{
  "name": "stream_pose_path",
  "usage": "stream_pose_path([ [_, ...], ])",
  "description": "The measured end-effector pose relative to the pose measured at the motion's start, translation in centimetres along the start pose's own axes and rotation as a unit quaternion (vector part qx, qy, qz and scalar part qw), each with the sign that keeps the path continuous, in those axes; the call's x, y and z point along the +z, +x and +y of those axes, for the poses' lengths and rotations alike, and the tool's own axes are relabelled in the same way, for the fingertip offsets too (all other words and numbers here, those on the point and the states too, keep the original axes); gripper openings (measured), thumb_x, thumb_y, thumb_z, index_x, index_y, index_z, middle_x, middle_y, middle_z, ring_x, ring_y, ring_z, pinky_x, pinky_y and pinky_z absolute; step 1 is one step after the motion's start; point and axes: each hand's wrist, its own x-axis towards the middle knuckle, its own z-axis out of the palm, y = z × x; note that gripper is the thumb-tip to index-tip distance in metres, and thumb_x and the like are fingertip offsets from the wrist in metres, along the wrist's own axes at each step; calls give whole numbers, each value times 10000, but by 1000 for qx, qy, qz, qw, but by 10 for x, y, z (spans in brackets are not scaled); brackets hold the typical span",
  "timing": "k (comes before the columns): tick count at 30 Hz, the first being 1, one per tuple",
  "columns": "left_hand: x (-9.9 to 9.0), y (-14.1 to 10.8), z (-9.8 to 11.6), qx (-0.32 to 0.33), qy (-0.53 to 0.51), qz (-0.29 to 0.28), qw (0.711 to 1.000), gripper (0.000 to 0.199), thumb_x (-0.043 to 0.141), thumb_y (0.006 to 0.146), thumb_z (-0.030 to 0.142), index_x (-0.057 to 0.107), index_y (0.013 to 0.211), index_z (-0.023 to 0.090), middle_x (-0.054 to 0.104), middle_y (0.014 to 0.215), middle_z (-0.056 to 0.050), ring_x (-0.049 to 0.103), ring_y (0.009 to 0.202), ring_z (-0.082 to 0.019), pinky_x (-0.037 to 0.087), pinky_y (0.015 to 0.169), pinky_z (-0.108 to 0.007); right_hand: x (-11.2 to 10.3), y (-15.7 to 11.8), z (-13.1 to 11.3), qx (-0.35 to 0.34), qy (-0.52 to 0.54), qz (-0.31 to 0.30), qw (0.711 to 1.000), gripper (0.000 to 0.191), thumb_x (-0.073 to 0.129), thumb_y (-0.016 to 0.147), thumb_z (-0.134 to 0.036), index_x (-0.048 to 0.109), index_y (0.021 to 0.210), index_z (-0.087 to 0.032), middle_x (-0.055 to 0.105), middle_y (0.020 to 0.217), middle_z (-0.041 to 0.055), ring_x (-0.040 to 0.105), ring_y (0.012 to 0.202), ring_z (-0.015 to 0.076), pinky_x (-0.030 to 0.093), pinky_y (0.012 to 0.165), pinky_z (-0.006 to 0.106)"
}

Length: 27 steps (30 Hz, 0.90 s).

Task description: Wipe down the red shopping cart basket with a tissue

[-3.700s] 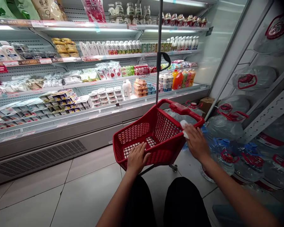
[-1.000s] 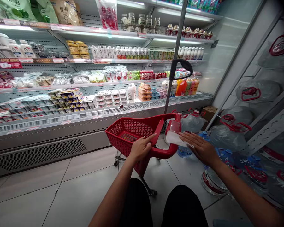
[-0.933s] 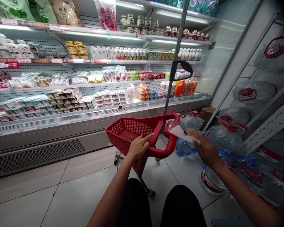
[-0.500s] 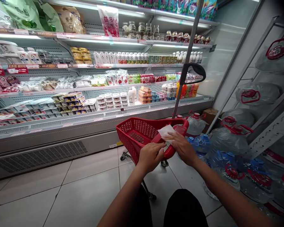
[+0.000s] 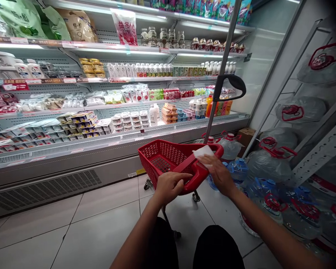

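Note:
A red plastic shopping cart (image 5: 149, 163) with a perforated basket stands on small casters in front of me. My left hand (image 5: 169, 186) is closed around the near left corner of its red handle frame. Over the right part of that frame, my right hand (image 5: 220, 175) holds a white tissue (image 5: 204, 151) under its fingers, against the red plastic. The fingers are slightly blurred, and the part of the frame beneath the tissue is hidden. A grey pole (image 5: 223, 61) with a black loop grip (image 5: 232, 88) rises behind the cart's right side.
A refrigerated display case (image 5: 114, 144) with dairy goods runs along the back. Large water bottles (image 5: 273, 164) with red and blue handles crowd the right side, near a metal rack (image 5: 322, 149). Pale floor tiles (image 5: 100, 224) lie below, with my knees (image 5: 217, 244) at the bottom.
My right hand has slid the tissue slightly right along the cart's handle frame. My left hand has shifted a little left and down on the frame.

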Motion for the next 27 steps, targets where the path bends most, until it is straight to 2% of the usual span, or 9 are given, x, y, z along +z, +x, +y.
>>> stream_pose_path([
  [3,-14,6,6,-30,27,-53,998,419,410,1001,358,740,1254,312,789,1162,3,729,1043,-244,526,930,-358,4,7,-45,-68,3,-79,995,473,331,1084,-283,544,1504,-329,631,1472,2,507,1444,213,403,1230,511],
  [6,-16,14,20,-78,58,-68,993,537,294,1071,542,746,1165,267,793,1124,-50,731,1049,-290,494,1008,-456,3,25,-51,-87,19,-112,990,470,322,1087,-272,563,1487,-322,641,1458,-2,530,1424,203,441,1204,487],
  [9,-9,20,27,-93,78,-62,991,662,313,1023,724,642,1365,263,724,1333,-88,650,1261,-343,351,1163,-589,-3,33,-13,-63,12,-92,994,480,280,1098,-294,566,1484,-303,631,1472,5,517,1436,203,406,1230,502],
  [12,-6,21,23,-94,83,-67,990,769,334,997,769,462,1557,258,519,1580,-105,461,1472,-345,276,1223,-593,-12,28,45,-17,-14,-40,999,496,247,1111,-339,606,1443,-264,652,1446,37,532,1422,220,377,1246,496],
  [16,-13,19,15,-64,75,-87,991,776,328,1012,749,379,1609,255,430,1641,-97,371,1536,-298,229,1262,-548,-24,24,105,20,-40,-8,999,519,254,1114,-389,705,1314,-232,718,1335,88,570,1386,267,402,1211,459],
  [19,-18,16,11,-51,75,-90,992,754,345,1017,734,397,1601,261,453,1628,-91,390,1526,-285,240,1265,-532,-24,33,125,27,-43,1,999,541,251,1112,-411,757,1204,-244,752,1260,91,640,1299,264,441,1168,439],
  [23,-20,14,8,-54,70,-82,993,738,360,1017,726,411,1597,272,463,1624,-76,412,1513,-289,292,1249,-511,-9,37,121,55,-42,56,996,571,233,1105,-450,757,1149,-228,759,1215,107,650,1273,251,487,1122,422],
  [25,-19,13,7,-57,69,-62,994,709,372,1022,709,414,1595,293,475,1617,-62,430,1501,-288,311,1241,-504,4,30,102,73,-40,92,992,555,225,1102,-439,734,1175,-230,748,1227,98,615,1314,256,464,1151,479],
  [27,-17,13,6,-60,70,-42,995,691,378,1029,692,403,1599,303,478,1615,-53,434,1497,-287,318,1239,-502,18,19,72,90,-19,123,988,507,233,1100,-400,690,1264,-254,715,1299,71,561,1373,252,414,1193,537],
])
